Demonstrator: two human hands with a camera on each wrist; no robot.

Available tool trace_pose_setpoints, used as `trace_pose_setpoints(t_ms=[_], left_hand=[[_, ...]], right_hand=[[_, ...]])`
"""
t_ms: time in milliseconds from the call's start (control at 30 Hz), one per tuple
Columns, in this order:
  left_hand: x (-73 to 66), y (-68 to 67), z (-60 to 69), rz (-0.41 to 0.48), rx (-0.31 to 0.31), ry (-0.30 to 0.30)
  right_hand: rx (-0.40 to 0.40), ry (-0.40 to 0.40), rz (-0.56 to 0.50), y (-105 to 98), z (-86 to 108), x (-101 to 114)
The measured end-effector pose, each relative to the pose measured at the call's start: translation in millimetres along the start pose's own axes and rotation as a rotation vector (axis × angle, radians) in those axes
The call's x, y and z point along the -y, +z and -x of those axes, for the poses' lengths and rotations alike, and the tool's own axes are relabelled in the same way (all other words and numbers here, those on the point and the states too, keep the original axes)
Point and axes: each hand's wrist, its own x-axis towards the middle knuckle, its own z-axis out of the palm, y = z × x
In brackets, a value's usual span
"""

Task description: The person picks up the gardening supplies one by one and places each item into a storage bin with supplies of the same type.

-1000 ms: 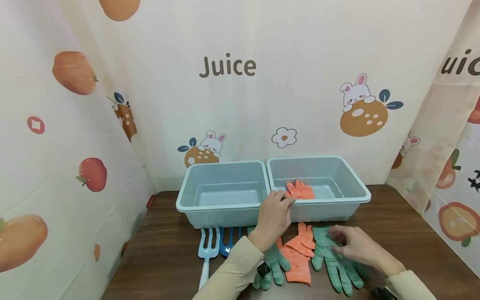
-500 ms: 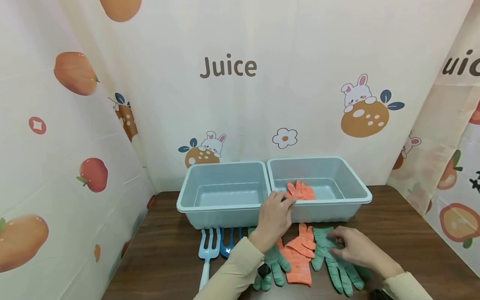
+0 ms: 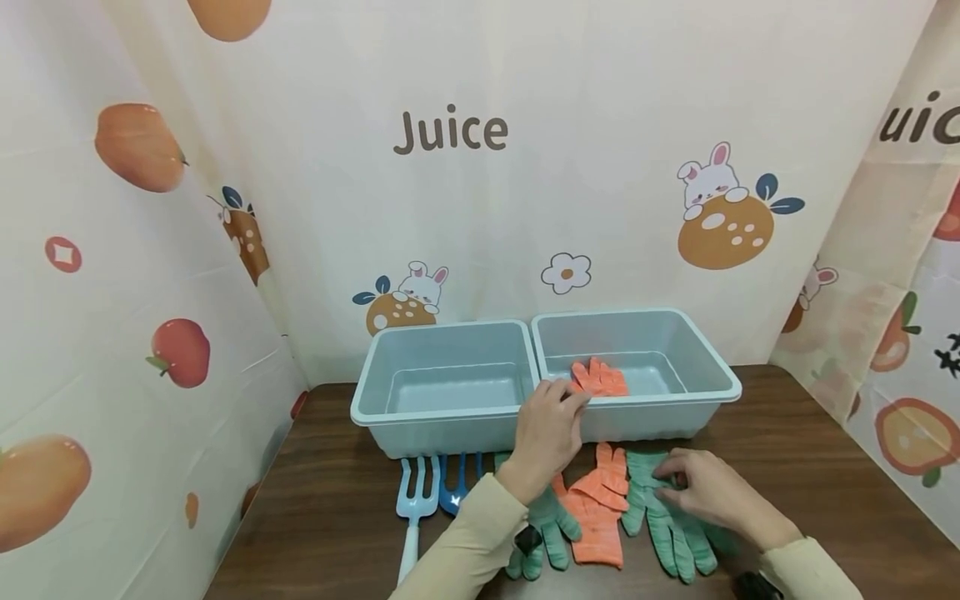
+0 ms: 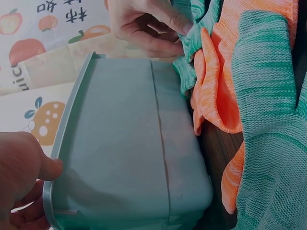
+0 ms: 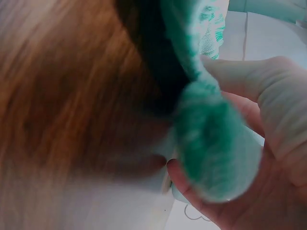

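On the desk (image 3: 322, 508), the right tub (image 3: 652, 420) contains an inner orange glove (image 3: 600, 378); the left tub (image 3: 446, 433) sits just beside it. Before its front wall lie an outer orange glove (image 3: 600, 529) and a left green glove (image 3: 552, 530), partly hidden by the left sleeve (image 3: 476, 537). The left hand (image 3: 546, 429) grips its rim. The right hand (image 3: 716, 493) pinches the right green glove (image 3: 662, 527) in front of it, cuff toward it, long axis and fingers slanting away rightward.
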Motion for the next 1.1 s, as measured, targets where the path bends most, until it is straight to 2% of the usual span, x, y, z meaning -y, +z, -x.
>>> trace_pose_setpoints(t_ms=[533, 833, 1100], left_hand=[[0.8, -1.1, -1.9, -0.025, -0.002, 0.015], [1.4, 0.4, -1.4, -0.018, -0.004, 0.011], [0.9, 0.6, -1.2, -0.016, -0.005, 0.005]], right_hand=[[-0.043, 0.019, 0.04, 2.4, -2.9, 1.0], [-0.05, 0.093, 0.073, 1.6, -3.0, 7.8], [-0.063, 0.106, 0.062, 1.6, -0.8, 7.7]])
